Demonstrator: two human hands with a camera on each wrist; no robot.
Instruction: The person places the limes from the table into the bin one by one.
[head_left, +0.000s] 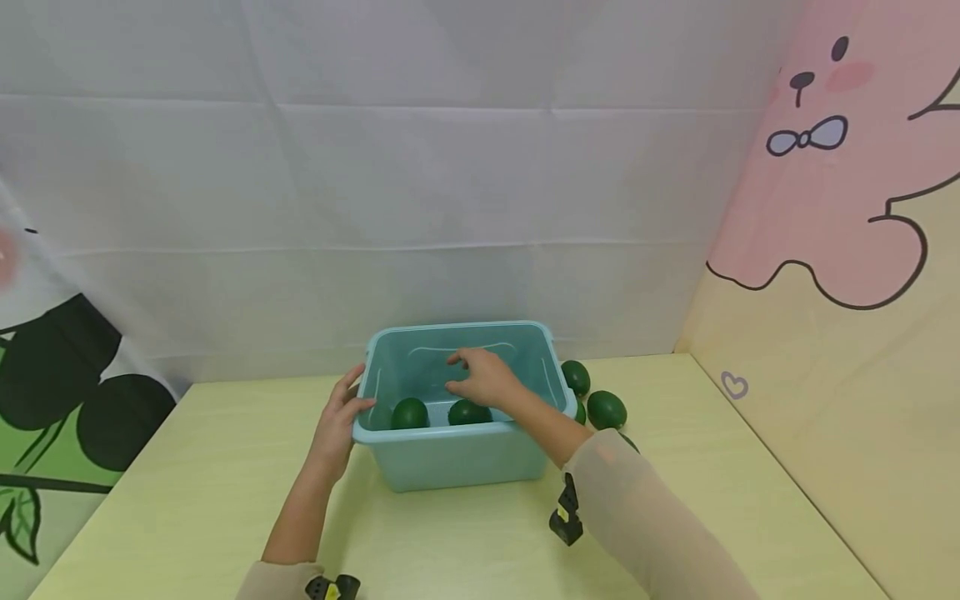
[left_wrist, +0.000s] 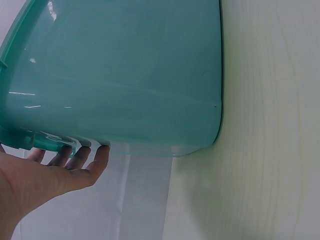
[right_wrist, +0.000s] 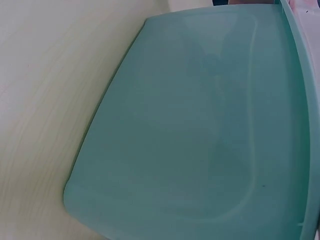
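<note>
A light teal plastic bin [head_left: 457, 458] stands on the table, with two dark green avocados, one on the left [head_left: 410, 413] and one on the right [head_left: 469, 412], on its floor. At the bin's left end, my left hand [head_left: 337, 425] holds the rim, thumb at the edge and fingers against the outside. The left wrist view shows these fingers [left_wrist: 100, 160] bent beneath the rim. Over the bin's interior, my right hand [head_left: 486, 382] has thumb and forefinger apart with nothing between them, just above the right avocado. The bin's wall [right_wrist: 175, 120] hides this hand in the right wrist view.
Several more avocados [head_left: 606, 410] lie on the pale yellow table [head_left: 240, 467] right of the bin, partly hidden by its wall and my right forearm. A white cloth wall [head_left: 420, 183] rises close behind, and a printed panel [head_left: 840, 367] borders the right side.
</note>
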